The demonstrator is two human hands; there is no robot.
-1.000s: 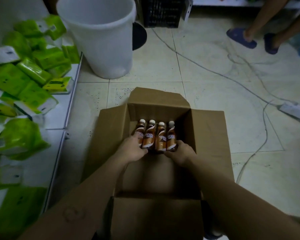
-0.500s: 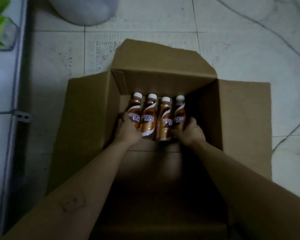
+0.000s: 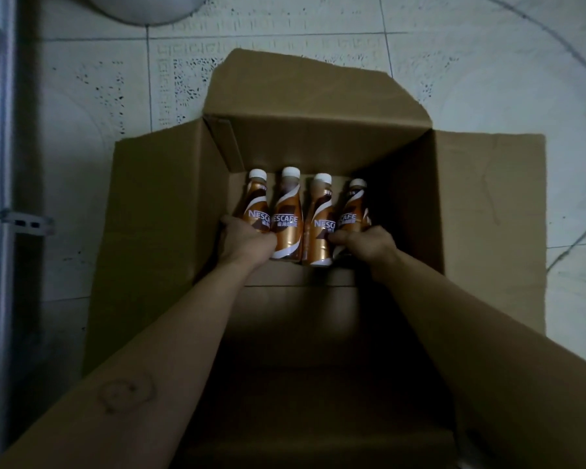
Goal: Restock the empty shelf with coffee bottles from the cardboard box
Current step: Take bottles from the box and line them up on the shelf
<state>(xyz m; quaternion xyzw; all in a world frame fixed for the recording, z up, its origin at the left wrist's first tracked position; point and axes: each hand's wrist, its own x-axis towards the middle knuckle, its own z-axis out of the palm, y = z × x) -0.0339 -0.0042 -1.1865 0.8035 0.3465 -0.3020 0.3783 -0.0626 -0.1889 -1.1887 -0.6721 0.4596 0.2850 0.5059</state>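
a pale, speckled tiled floor carries an open brown cardboard box, its flaps spread flat. beyond the box's far flap stands a white round plastic bucket. right of the box trails a thin dark cable.

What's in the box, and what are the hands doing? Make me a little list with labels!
box: cardboard box, flaps open, sitting on the tiled floor
bottles: four coffee bottles with white caps, side by side in one row near the far wall of the box
left: left hand grips the leftmost bottle
right: right hand grips the rightmost bottle
taken out yet: no, all four are inside the box
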